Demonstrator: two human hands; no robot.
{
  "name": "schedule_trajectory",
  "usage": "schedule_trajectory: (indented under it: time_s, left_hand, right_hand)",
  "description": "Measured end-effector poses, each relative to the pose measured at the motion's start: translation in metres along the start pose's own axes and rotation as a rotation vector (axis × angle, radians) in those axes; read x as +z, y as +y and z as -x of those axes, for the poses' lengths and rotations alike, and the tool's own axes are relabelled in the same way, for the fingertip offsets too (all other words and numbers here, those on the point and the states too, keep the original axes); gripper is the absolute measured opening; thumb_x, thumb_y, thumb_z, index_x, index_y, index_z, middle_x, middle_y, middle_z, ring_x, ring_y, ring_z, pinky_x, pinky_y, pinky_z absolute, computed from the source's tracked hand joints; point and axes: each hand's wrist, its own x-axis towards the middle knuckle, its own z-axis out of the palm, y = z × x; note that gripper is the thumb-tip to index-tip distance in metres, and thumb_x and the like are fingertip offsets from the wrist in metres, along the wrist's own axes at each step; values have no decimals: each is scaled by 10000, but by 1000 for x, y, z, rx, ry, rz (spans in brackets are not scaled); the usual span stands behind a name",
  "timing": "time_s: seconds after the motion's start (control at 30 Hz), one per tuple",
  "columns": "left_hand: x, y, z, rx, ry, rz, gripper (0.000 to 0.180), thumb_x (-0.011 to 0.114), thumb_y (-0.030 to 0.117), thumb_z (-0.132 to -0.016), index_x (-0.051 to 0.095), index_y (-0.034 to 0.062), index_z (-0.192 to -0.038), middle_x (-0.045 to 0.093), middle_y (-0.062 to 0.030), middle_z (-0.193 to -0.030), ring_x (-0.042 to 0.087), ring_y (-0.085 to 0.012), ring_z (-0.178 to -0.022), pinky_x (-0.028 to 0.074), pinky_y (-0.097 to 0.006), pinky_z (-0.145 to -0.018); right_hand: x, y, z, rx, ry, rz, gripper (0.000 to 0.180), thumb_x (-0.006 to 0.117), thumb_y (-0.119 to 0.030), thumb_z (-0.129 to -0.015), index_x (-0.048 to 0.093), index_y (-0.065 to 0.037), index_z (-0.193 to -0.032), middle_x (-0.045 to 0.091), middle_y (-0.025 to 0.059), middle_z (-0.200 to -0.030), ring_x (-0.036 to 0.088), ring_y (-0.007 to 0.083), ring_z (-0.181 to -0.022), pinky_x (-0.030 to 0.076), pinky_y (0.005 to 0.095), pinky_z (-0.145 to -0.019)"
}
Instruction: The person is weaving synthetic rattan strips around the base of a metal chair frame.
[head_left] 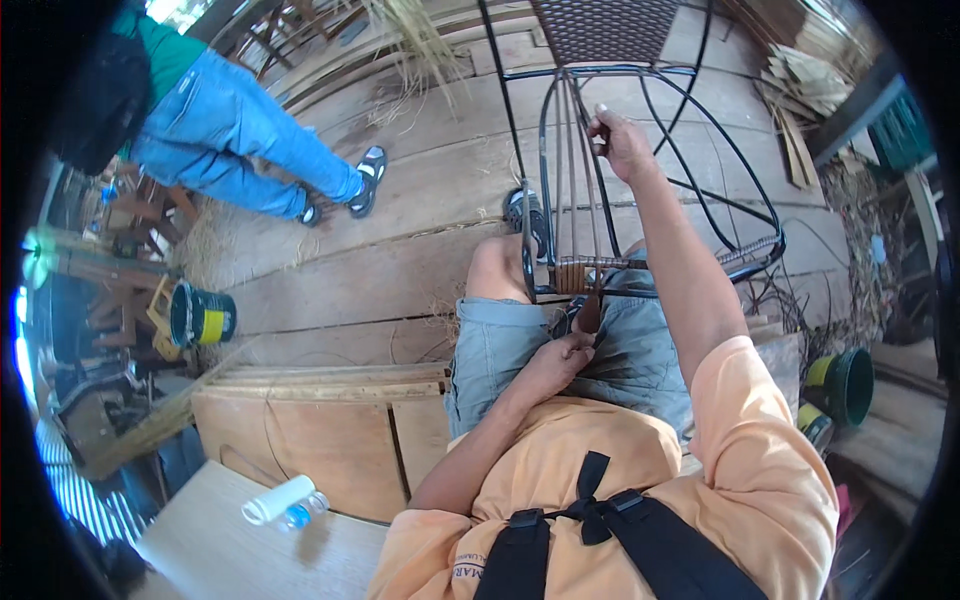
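A black metal chair frame (544,130) stands in front of me, tipped against my legs. Several brown strips (571,180) run lengthwise across its seat opening, and a wrapped brown band (572,276) covers part of the near bar. My right hand (625,148) is raised over the seat opening beside the strips, fingers curled; anything in them is too small to make out. Low at my lap, my left hand (556,366) has its fingers closed at the lower end of a wider brown strip (590,314) that hangs by the near bar.
The chair's dark woven back (603,30) is at the far side. A person in jeans (240,130) stands at the far left on the plank floor (380,240). Dark buckets (200,314) stand left and right. A white cup (278,500) lies on a pale board (220,545).
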Motion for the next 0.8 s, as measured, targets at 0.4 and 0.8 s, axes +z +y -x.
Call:
schedule_trajectory:
  time_s: [0.4, 0.8]
  left_hand:
    - [1, -23, -6, 28, -57, 121, 287, 470, 159, -905, 537, -33, -1107, 475, 25, -743, 421, -88, -687, 374, -221, -636]
    - [-4, -12, -3, -60, -93, 267, 295, 479, 164, -908, 532, -24, -1129, 490, 27, -762, 441, -79, -705, 380, -207, -652]
  right_hand:
    - [6, -4, 13, -26, 14, 74, 257, 531, -307, -866, 550, -113, -698, 520, -15, -654, 454, 89, -616, 348, 245, -527]
    - [8, -4, 16, -59, 41, 118, 265, 534, -275, -864, 558, -90, -675, 527, 0, -641, 466, 96, -599, 353, 241, -495]
